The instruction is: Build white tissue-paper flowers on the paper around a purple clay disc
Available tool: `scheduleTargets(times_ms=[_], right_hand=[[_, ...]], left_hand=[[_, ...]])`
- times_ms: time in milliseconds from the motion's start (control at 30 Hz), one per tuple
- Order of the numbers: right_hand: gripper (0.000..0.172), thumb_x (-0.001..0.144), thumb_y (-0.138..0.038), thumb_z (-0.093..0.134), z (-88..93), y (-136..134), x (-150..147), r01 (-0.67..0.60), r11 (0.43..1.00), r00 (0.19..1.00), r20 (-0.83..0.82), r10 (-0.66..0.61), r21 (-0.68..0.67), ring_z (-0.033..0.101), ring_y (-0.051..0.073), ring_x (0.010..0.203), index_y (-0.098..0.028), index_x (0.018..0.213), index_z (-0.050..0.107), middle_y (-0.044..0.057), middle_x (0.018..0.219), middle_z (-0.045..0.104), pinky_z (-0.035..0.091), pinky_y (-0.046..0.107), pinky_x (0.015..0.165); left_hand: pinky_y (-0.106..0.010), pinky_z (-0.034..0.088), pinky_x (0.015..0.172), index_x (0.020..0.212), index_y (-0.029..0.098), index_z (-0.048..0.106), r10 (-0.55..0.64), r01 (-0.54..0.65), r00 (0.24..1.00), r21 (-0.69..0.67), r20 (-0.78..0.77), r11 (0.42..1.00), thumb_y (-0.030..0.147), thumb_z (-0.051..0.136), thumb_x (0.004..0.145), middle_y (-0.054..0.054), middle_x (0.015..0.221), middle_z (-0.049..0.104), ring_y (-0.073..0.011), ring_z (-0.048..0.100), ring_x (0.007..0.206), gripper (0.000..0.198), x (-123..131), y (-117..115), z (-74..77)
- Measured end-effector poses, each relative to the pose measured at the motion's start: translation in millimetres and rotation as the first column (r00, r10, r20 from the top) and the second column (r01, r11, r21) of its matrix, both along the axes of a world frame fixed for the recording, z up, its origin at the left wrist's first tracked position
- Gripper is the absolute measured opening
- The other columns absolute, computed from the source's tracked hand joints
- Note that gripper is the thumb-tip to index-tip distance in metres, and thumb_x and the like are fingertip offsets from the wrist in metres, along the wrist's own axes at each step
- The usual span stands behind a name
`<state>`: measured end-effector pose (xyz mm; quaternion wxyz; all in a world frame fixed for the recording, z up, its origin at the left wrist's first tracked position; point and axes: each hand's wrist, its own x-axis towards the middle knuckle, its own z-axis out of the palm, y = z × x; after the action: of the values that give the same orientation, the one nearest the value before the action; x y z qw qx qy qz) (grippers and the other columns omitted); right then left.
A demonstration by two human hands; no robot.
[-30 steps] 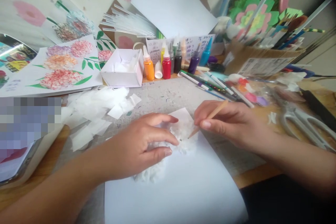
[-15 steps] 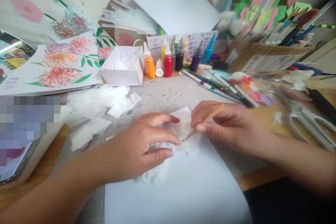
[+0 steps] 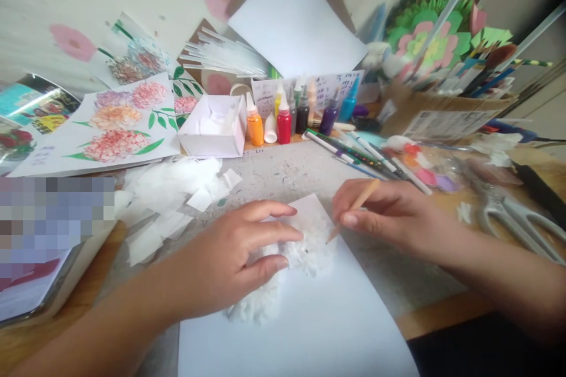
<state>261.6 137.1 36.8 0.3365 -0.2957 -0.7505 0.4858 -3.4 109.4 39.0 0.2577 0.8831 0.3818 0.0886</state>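
A large white sheet of paper (image 3: 327,324) lies in front of me with clumps of crumpled white tissue on it. One tissue clump (image 3: 316,253) sits near the sheet's far end; another clump (image 3: 256,306) shows partly below my left hand. My left hand (image 3: 252,241) is spread over the clumps, index and middle fingertips at the edge of the far one, holding nothing. In my right hand (image 3: 375,209) is a thin wooden stick (image 3: 365,193) with a dark pointed tip, pinched between thumb and fingers. That tip is at the right side of the far clump.
Loose white tissue squares (image 3: 168,185) lie at left, beside a phone or tablet (image 3: 48,283). Behind stand a white paper box (image 3: 212,141) and several paint bottles (image 3: 283,126). Pens (image 3: 367,153) and scissors (image 3: 508,212) lie at right. Flower artwork (image 3: 115,123) rests back left.
My right hand has moved the stick away from my left fingertips, to the right side of the far clump. My left hand stays nearly in place. The camera view has shifted slightly.
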Motion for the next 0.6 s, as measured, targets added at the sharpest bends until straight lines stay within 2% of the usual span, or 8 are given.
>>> scheduleTargets(times_ms=[200, 267, 467, 533, 600], right_hand=[[0.018, 0.087, -0.025, 0.063, -1.4, -1, -2, -0.046, 0.995, 0.999, -0.006, 0.046, -0.087, 0.059, 0.01, 0.071, -0.015, 0.073, 0.058, 0.001, 0.076, 0.063, 0.049, 0.024, 0.068], [0.02, 0.087, -0.027, 0.062, -3.5, -2, -3, -0.026, 0.996, 1.0, -0.008, 0.026, -0.086, 0.059, 0.01, 0.071, -0.015, 0.072, 0.057, 0.001, 0.076, 0.063, 0.049, 0.024, 0.068], [0.022, 0.087, -0.03, 0.062, -9.6, -2, -4, -0.018, 0.997, 1.0, -0.027, 0.016, -0.074, 0.059, 0.011, 0.073, -0.016, 0.071, 0.057, 0.001, 0.078, 0.063, 0.049, 0.025, 0.069], [0.023, 0.087, -0.032, 0.062, -10.3, -2, -5, 0.001, 0.995, 0.999, -0.047, -0.005, -0.097, 0.059, 0.011, 0.071, -0.016, 0.071, 0.058, 0.001, 0.077, 0.063, 0.049, 0.025, 0.067], [0.025, 0.086, -0.035, 0.063, -10.4, -1, -5, 0.037, 0.988, 0.996, -0.075, -0.048, -0.147, 0.059, 0.01, 0.068, -0.015, 0.072, 0.059, 0.001, 0.075, 0.063, 0.048, 0.023, 0.063]], left_hand=[[-0.051, 0.033, 0.11, 0.143, 0.042, 0.032, -0.059, 0.065, 0.989, 0.036, -0.138, 0.997, 0.06, 0.053, 0.084, -0.001, 0.155, 0.022, -0.0327, 0.023, 0.14, 0.065, 8, -10, -2.8], [-0.055, 0.033, 0.109, 0.144, 0.041, 0.032, -0.085, 0.095, 0.981, 0.049, -0.171, 0.994, 0.065, 0.053, 0.081, -0.003, 0.155, 0.021, -0.0362, 0.021, 0.14, 0.07, 11, -13, -4.3], [-0.061, 0.038, 0.102, 0.135, 0.04, 0.046, -0.125, 0.138, 0.97, 0.049, -0.208, 0.989, 0.067, 0.055, 0.078, -0.005, 0.154, 0.025, -0.0418, 0.028, 0.135, 0.064, 19, -11, -3.6], [-0.059, 0.04, 0.101, 0.13, 0.04, 0.052, -0.093, 0.107, 0.981, 0.074, -0.171, 0.991, 0.061, 0.058, 0.08, -0.003, 0.153, 0.028, -0.04, 0.032, 0.133, 0.055, 14, -11, -3.0], [-0.052, 0.042, 0.102, 0.122, 0.04, 0.058, -0.016, 0.027, 0.993, 0.094, -0.116, 0.995, 0.051, 0.058, 0.084, 0.001, 0.149, 0.036, -0.035, 0.038, 0.13, 0.039, 1, -18, -4.6]])
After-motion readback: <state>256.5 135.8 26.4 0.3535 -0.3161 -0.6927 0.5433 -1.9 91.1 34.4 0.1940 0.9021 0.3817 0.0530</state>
